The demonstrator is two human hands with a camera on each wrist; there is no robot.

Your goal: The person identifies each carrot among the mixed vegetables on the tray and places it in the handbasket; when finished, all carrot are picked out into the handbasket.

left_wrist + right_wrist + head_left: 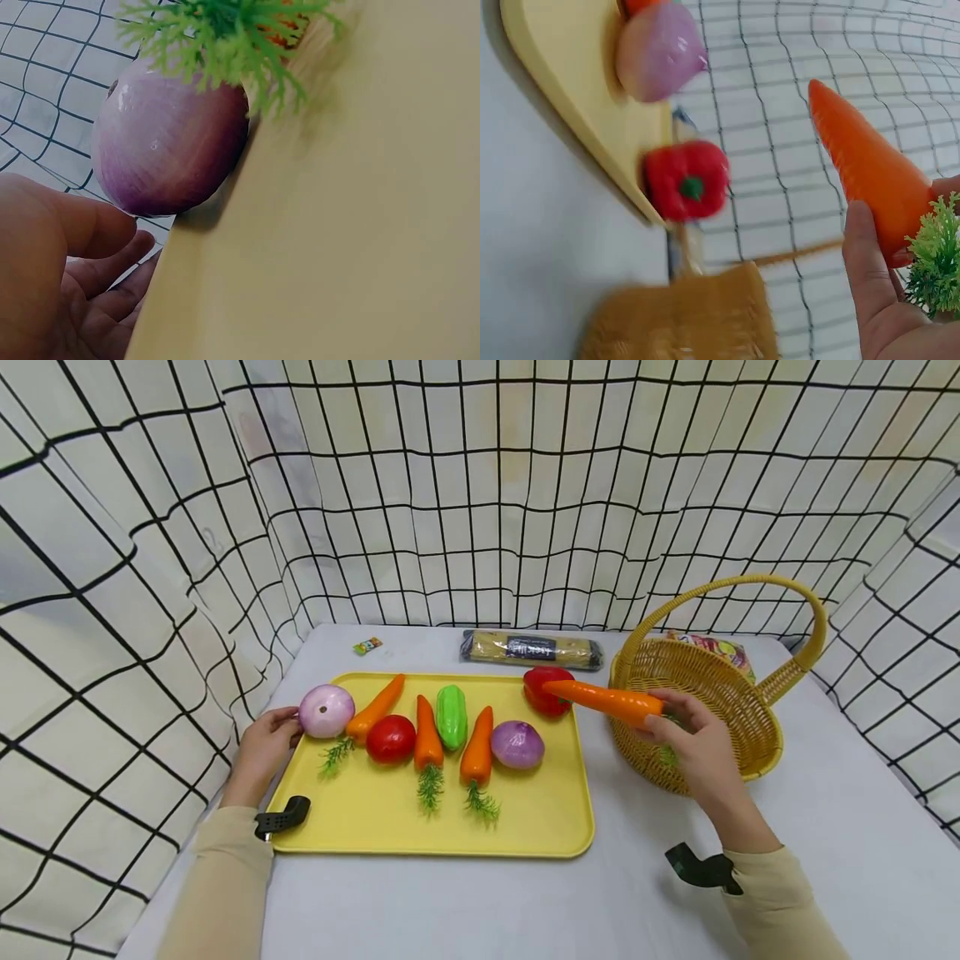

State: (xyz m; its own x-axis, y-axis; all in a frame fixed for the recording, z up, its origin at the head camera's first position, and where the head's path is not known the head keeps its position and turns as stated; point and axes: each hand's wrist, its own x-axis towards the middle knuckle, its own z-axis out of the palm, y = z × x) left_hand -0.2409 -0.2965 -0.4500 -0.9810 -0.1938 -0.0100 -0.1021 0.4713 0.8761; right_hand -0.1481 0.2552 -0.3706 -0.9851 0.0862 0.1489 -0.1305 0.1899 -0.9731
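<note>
My right hand (pixel 693 747) pinches an orange carrot (pixel 611 702) by its thick end, in front of the wicker basket (pixel 768 752). Its tip points left over the red bell pepper (pixel 538 692); green leaves (pixel 936 259) hang by the palm in the right wrist view. At the left edge of the yellow tray (pixel 510 827), my left hand (pixel 262 752) has its loosely bent fingers beside the rim, the thumb tip close to a pale purple onion (pixel 169 142). Whether the thumb touches it I cannot tell.
The tray also bears several carrots (pixel 477 752), a tomato (pixel 391 740), a green cucumber-like vegetable (pixel 452 717) and another purple onion (pixel 517 745). Behind it lie a bag of noodles (pixel 532 649) and a small wrapper (pixel 367 646). A colourful packet (pixel 716 647) lies behind the basket.
</note>
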